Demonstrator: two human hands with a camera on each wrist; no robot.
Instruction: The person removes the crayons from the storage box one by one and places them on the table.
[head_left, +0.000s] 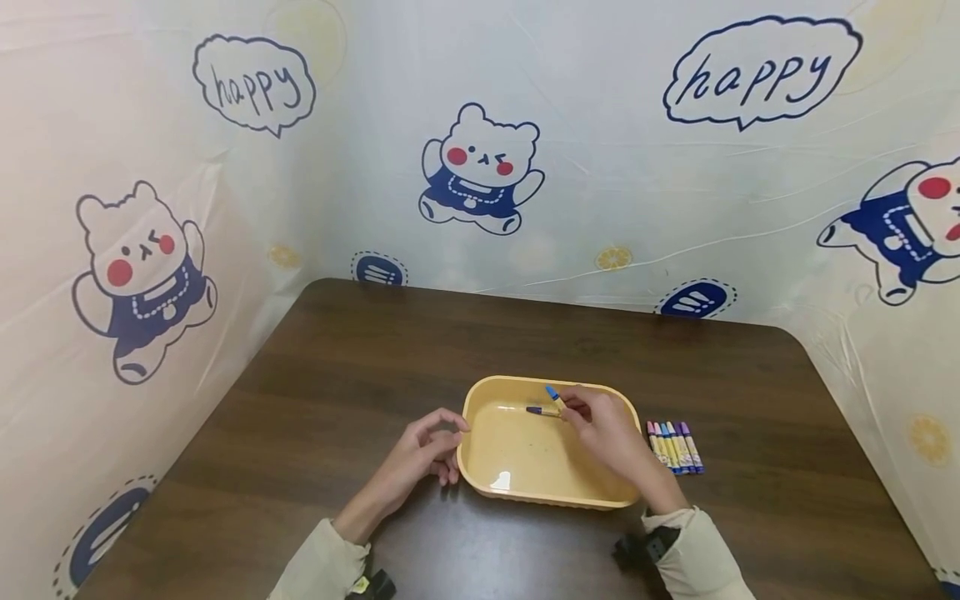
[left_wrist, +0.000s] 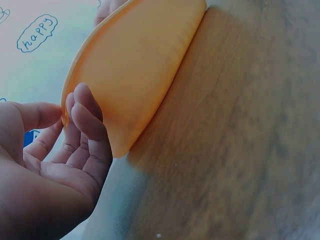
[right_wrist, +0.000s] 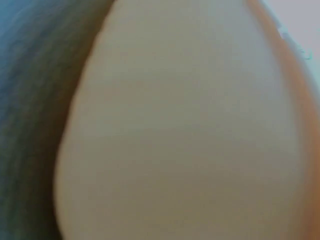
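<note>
My left hand (head_left: 420,454) is at the left end of a yellow plastic tray (head_left: 510,471). In the left wrist view, its fingertips (left_wrist: 54,114) meet the tray's rim, with other fingers curled against the outer wall. Over the tray's right half, my right hand (head_left: 603,425) pinches a small marker with a blue cap (head_left: 552,392), tilted up. A second marker, dark-ended (head_left: 536,410), lies low inside the tray, its other end hidden behind the right fingers. The right wrist view is filled by a blurred pale surface.
Several markers (head_left: 675,447) with pink, blue and purple ends lie side by side just right of the tray. The dark wooden table (head_left: 360,358) has printed curtains (head_left: 585,208) behind it and at both sides.
</note>
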